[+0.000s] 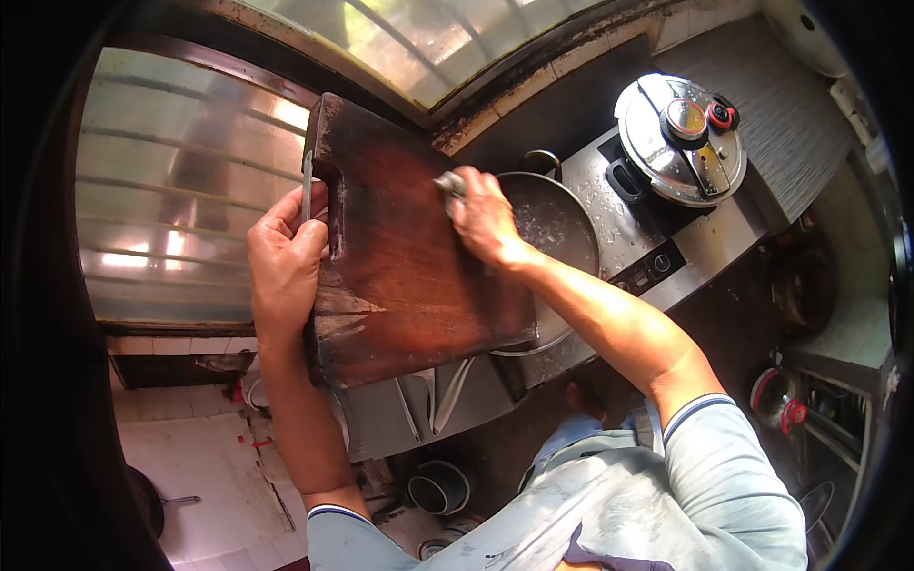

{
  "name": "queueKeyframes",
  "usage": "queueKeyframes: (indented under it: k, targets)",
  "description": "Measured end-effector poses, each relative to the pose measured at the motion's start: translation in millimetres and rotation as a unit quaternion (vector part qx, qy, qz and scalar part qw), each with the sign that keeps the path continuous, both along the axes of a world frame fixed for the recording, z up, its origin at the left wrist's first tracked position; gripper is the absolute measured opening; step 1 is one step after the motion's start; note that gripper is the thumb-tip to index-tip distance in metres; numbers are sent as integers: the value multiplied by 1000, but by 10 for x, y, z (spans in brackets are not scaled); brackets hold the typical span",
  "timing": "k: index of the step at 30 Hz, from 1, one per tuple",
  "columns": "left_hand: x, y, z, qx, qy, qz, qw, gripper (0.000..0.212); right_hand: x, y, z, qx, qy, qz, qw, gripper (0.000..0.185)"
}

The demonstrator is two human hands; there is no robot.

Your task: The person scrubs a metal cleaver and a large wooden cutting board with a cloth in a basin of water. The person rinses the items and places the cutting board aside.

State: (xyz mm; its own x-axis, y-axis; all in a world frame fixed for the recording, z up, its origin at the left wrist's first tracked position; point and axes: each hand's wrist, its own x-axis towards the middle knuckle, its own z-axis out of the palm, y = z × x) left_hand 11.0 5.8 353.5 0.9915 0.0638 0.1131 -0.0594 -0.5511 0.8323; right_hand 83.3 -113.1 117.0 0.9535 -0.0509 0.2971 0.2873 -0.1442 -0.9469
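Observation:
A thick, dark wooden chopping board (pixel 407 250), worn pale at one lower corner, is held up and tilted over a wide metal pan (pixel 564 235) on a steel stove. My left hand (pixel 289 250) grips the board at the notch in its left edge; a thin metal strip or blade (pixel 308 185) stands against its fingers. A crumpled grey cloth or scrubber (pixel 451 185) is pinched in my right hand (pixel 485 218), near the board's upper right edge. Water or liquid shows in the pan, partly hidden by the board and my right arm.
A wet pressure cooker (pixel 682 139) stands on the stove at the upper right. Metal utensils (pixel 450 396) lie below the board. A dark pot (pixel 437 489) is low down, a bottle with a red cap (pixel 775 402) at the right. Barred windows (pixel 193 207) border the left and back.

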Motion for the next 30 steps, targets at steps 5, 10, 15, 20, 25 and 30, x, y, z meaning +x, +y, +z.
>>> queueKeyframes:
  k: [5,10,15,20,25,30]
  targets:
    - [-10,13,-16,4,-1,2,1000,40,-72,-61,-331,24,37,-27,999,34]
    - [1,32,-13,26,16,-7,999,43,-293,-36,982,151,-146,9,978,34]
    - [9,99,30,69,39,10,997,44,-427,87,713,54,-130,11,990,39]
    - [2,67,6,37,16,12,999,43,-225,-87,-717,-105,102,68,987,15]
    - [-3,159,12,55,26,6,998,45,-358,-320,-1465,-393,92,16,915,23]
    - [-10,254,17,59,41,20,997,48,-384,-449,-1615,-390,197,64,897,32]
